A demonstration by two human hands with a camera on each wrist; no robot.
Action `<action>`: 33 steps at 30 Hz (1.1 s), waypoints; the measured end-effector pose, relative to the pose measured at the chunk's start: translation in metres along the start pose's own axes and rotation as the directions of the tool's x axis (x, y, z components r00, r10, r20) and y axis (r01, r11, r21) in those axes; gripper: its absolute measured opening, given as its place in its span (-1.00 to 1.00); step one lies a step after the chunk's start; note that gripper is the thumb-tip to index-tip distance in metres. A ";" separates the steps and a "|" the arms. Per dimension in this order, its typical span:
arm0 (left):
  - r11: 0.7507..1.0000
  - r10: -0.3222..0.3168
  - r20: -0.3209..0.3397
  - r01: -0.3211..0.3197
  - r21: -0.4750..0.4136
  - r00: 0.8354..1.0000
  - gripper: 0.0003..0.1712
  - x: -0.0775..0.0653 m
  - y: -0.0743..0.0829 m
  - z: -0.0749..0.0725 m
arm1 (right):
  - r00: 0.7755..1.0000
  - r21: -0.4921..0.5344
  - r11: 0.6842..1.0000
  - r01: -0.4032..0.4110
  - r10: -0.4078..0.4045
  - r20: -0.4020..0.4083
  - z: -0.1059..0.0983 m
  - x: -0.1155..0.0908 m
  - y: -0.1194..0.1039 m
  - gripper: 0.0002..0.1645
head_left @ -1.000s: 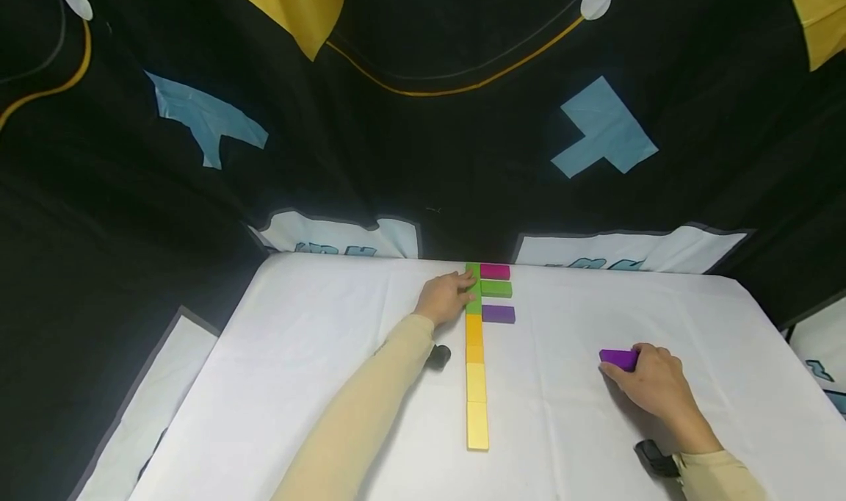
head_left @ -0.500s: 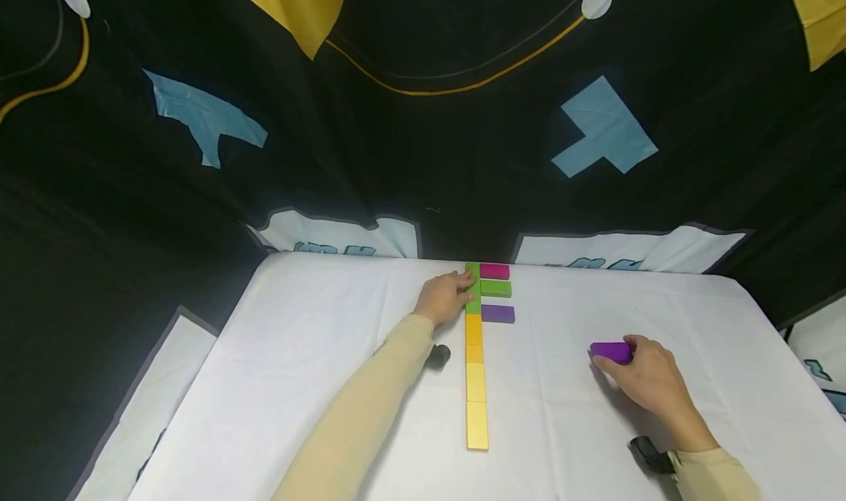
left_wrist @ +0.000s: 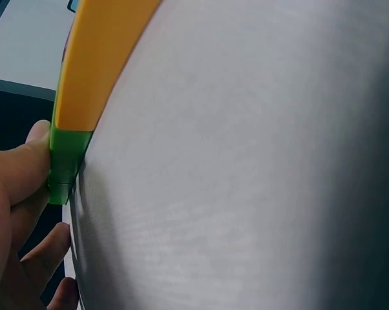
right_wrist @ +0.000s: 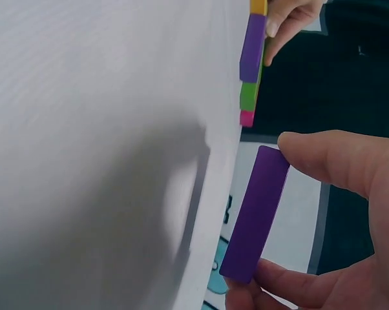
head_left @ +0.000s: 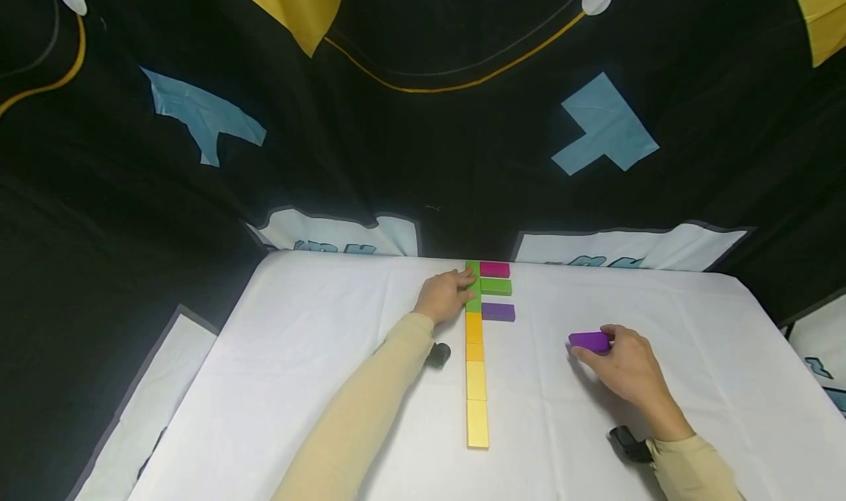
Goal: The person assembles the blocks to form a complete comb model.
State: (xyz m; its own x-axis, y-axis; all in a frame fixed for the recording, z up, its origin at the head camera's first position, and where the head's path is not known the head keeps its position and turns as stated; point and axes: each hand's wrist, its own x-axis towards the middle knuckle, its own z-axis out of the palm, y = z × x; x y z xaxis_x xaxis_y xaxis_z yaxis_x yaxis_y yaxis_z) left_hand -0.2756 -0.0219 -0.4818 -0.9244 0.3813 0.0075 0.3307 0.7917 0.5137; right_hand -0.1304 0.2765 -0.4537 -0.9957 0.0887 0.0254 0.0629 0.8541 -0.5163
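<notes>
My right hand (head_left: 628,365) pinches a purple block (right_wrist: 255,213) by its ends between thumb and fingers. In the right wrist view the block hangs above the white table, its shadow falling apart from it. My left hand (head_left: 444,296) lies at the far end of a column of blocks, thumb and fingertips touching its green blocks (head_left: 473,301). Orange blocks (head_left: 474,328) and pale yellow blocks (head_left: 476,381) continue that column toward me. To its right lie a magenta block (head_left: 495,269), a green block (head_left: 496,287) and another purple block (head_left: 499,312), sticking out sideways.
The table (head_left: 317,310) has a white cloth, and its far edge runs just behind the column. A black curtain (head_left: 396,163) with coloured patches hangs behind. Dark wrist cameras sit by the left forearm (head_left: 439,355) and right wrist (head_left: 630,444).
My right hand has carried the purple block left and slightly away from me, closer to the column. The left hand stays on the green blocks.
</notes>
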 end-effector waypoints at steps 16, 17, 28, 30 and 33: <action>1.000 0.015 -0.001 -0.015 0.005 1.000 -0.48 0.000 0.000 -0.001 | 1.000 0.015 1.000 -0.019 0.019 0.007 0.014 0.004 -0.030 -0.13; 1.000 0.014 0.000 -0.014 0.006 1.000 -0.48 0.000 0.000 -0.001 | 1.000 0.015 1.000 -0.019 0.018 0.007 0.015 0.005 -0.032 -0.13; 1.000 0.006 0.004 -0.006 0.000 1.000 -0.47 0.000 0.001 -0.003 | 1.000 0.016 1.000 0.025 -0.025 0.003 0.028 0.010 -0.048 -0.16; 1.000 0.003 0.007 -0.003 -0.005 1.000 -0.48 0.000 0.002 -0.003 | 0.999 0.017 0.999 0.032 -0.032 0.002 0.031 0.011 -0.051 -0.17; 1.000 -0.002 0.010 0.002 -0.004 1.000 -0.48 0.001 0.001 -0.002 | 1.000 0.019 0.999 0.026 -0.026 0.007 0.034 0.012 -0.055 -0.17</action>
State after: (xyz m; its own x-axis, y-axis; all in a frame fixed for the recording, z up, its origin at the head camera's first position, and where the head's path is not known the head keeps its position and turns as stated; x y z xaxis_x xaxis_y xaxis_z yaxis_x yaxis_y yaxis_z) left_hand -0.2763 -0.0217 -0.4789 -0.9230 0.3849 -0.0021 0.3285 0.7905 0.5169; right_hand -0.1482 0.2127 -0.4542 -0.9975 0.0623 0.0328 0.0354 0.8461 -0.5318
